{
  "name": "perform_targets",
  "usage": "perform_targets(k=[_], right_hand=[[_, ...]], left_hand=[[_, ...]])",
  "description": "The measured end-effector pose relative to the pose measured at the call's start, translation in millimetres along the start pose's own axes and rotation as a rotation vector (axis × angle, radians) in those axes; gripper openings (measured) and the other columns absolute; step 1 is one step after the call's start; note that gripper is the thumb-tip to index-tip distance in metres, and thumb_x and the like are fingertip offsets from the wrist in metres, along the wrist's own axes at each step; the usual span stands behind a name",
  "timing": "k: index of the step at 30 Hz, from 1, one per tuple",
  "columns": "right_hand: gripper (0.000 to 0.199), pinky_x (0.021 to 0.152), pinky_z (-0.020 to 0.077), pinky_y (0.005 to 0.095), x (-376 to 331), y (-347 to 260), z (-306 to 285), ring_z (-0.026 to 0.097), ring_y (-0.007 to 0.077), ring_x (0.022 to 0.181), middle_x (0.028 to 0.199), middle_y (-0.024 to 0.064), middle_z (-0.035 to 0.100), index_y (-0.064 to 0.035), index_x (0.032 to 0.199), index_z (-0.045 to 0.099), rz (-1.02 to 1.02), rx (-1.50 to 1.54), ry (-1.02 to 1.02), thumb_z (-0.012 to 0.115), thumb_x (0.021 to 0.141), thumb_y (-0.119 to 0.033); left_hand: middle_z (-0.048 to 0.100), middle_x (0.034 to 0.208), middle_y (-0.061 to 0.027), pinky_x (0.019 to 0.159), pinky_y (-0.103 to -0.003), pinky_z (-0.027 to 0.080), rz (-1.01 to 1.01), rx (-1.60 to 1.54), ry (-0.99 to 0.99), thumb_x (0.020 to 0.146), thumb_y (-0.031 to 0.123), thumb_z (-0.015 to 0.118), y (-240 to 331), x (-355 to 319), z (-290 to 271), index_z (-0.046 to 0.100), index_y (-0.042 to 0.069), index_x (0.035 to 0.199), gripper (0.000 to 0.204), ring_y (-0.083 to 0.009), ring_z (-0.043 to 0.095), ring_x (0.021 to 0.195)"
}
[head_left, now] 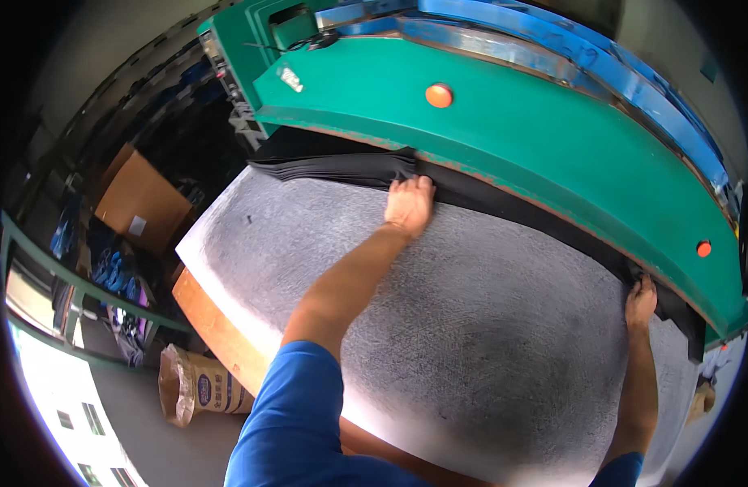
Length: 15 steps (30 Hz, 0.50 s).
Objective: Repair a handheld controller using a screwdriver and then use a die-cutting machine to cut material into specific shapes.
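Note:
Layered black sheets [337, 168], soft-looking and fanned at the edge, lie along the back of a large grey, scuffed work surface [471, 325]. A black strip of the same material [512, 206] runs on to the right beneath the green machine's lower edge. My left hand [410, 204] is closed on the sheets' near edge around the middle, its fingertips hidden in the black folds. Farther right, my right hand [641, 302] grips the black material near its right end, with the fingers partly hidden. Both arms reach forward over the grey surface.
A green machine beam [350, 89] with orange round buttons [439, 95] spans the far side, close above the sheets. Blue parts [536, 36] top it. To the left stand a cardboard box [143, 199], a green metal frame [98, 296] and an opened paper sack [197, 385].

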State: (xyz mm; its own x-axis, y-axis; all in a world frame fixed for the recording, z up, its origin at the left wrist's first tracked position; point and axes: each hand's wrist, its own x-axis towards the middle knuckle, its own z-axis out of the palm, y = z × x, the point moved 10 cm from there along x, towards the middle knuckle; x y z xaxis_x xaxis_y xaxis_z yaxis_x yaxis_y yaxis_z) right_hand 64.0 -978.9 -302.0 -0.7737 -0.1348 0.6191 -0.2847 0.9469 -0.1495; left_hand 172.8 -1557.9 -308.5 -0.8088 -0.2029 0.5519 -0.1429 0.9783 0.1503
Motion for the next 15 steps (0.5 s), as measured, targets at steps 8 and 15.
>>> perform_targets(k=[8,15], right_hand=[[0.018,0.071,0.0531,0.0487,22.7,-54.2,-0.5,0.067,0.0371,0.077,0.082,0.0200,0.068,-0.0051,0.091,0.065,-0.201,-0.010,-0.002,0.054,0.084,-0.018],[0.052,0.068,0.0487,0.0471,7.4,-47.1,-15.7,0.063,0.0404,0.078,0.079,0.0211,0.063,-0.0020,0.092,0.053,-0.357,0.028,-0.251,0.073,0.078,-0.049]], left_hand=[[0.063,0.062,-0.0161,0.045,-0.045,0.049,0.418,0.081,0.181,0.094,0.022,0.060,-22.4,23.3,-12.4,0.060,0.004,0.084,0.020,-0.0334,0.062,0.050],[0.056,0.061,-0.0214,0.050,-0.052,0.042,0.673,-0.073,0.014,0.085,0.032,0.067,17.1,24.4,-1.4,0.051,0.003,0.073,0.035,-0.0445,0.055,0.054]])
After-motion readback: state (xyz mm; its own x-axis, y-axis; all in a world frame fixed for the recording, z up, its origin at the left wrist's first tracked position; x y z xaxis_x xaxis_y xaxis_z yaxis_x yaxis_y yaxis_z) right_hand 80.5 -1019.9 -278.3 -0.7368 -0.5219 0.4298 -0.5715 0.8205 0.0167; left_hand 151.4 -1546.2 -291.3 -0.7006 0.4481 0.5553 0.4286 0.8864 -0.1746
